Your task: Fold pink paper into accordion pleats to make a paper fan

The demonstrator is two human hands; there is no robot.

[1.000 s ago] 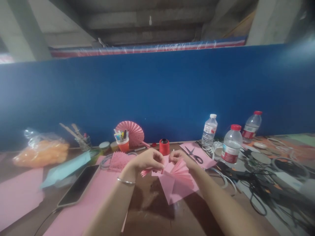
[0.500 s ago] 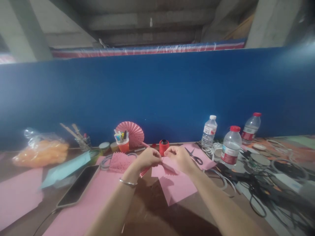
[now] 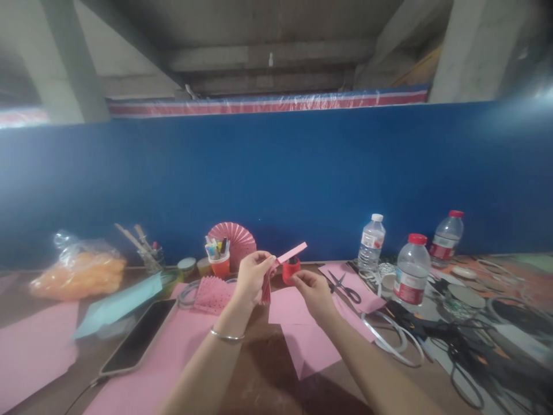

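My left hand (image 3: 254, 276) is closed on a pleated pink paper (image 3: 266, 293), folded into a narrow bundle. One end juts out past the fingertips as a flat strip, pointing up and to the right. My right hand (image 3: 316, 294) is pinched, thumb against fingers, just right of a red thread spool (image 3: 291, 271). Whatever lies in that pinch, if anything, is too small to make out. Pink paper sheets (image 3: 309, 340) lie beneath the hands. Dark-handled scissors (image 3: 345, 288) rest on another pink sheet to the right.
A pink paper fan (image 3: 235, 236) stands behind a cup of pens (image 3: 219, 265). To the left are a phone (image 3: 140, 337), a blue packet (image 3: 118, 302) and a bag of orange material (image 3: 80, 274). Bottles (image 3: 412, 271) and tangled cables (image 3: 462, 346) occupy the right side.
My left hand has turned upward, tilting the pleated paper so its strip end points up. My right hand has come away from the paper and sits slightly lower and apart.
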